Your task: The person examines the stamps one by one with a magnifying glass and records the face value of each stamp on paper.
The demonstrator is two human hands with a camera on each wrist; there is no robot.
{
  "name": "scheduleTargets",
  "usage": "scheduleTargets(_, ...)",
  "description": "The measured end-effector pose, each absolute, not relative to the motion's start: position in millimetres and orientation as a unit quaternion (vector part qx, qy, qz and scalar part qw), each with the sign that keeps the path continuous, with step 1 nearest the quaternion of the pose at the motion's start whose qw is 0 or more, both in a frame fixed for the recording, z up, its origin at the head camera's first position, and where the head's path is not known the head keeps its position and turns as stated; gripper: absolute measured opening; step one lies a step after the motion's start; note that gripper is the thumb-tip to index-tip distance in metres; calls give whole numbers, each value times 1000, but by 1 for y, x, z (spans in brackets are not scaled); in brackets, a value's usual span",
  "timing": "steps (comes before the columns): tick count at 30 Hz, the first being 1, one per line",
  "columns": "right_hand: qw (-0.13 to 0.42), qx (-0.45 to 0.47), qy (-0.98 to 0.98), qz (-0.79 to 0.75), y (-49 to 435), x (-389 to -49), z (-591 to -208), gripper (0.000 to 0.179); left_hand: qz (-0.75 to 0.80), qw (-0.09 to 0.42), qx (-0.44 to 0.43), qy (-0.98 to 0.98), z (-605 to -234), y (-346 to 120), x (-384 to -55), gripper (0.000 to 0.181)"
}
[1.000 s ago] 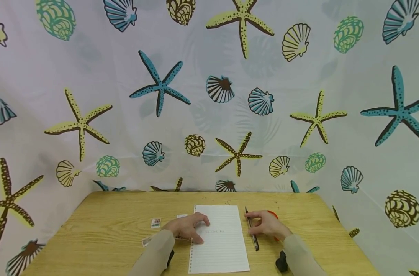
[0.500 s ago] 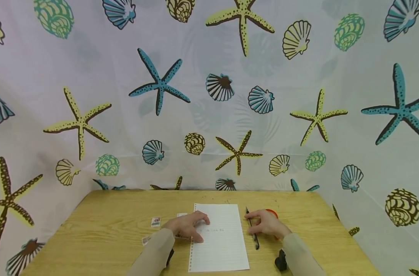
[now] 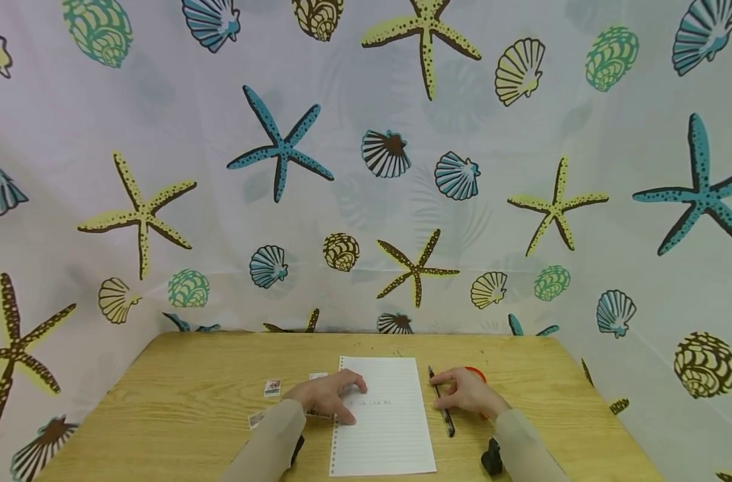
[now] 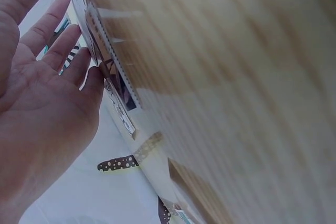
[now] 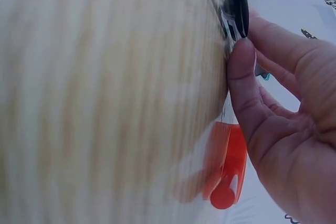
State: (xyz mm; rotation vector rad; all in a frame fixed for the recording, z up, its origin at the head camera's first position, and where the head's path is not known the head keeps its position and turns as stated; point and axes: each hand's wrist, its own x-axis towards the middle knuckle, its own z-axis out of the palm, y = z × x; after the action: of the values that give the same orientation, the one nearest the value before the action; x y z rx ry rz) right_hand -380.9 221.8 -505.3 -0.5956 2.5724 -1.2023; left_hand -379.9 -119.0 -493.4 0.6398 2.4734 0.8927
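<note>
A sheet of lined paper (image 3: 383,442) with punched holes along its left side and a short line of handwriting lies on the wooden table. My left hand (image 3: 326,395) rests at its left edge, fingers spread and relaxed, holding nothing. In the left wrist view the fingertips of the left hand (image 4: 47,82) reach the paper's side, close to a stamp (image 4: 113,59). To the right of the sheet lies a black pen (image 3: 448,423), tip pointing away. My right hand (image 3: 471,393) pinches it between thumb and fingers; the right wrist view shows the thumb against the pen (image 5: 237,3).
Several postage stamps (image 3: 272,388) lie left of the paper, some partly hidden by my left hand. A red-orange object (image 5: 234,161), partly covered by my right hand in the head view, sits on the table (image 3: 209,375). A shell-and-starfish patterned curtain (image 3: 366,214) surrounds the table.
Both hands and the paper stay in place. The pen shows only a very slight shift under my right hand, and the head view wobbles a little.
</note>
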Motion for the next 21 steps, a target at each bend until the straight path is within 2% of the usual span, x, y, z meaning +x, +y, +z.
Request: scheduleTargets(21, 148, -163, 858, -464, 223, -377, -508, 40, 331, 207, 236, 890, -491, -118, -377, 44)
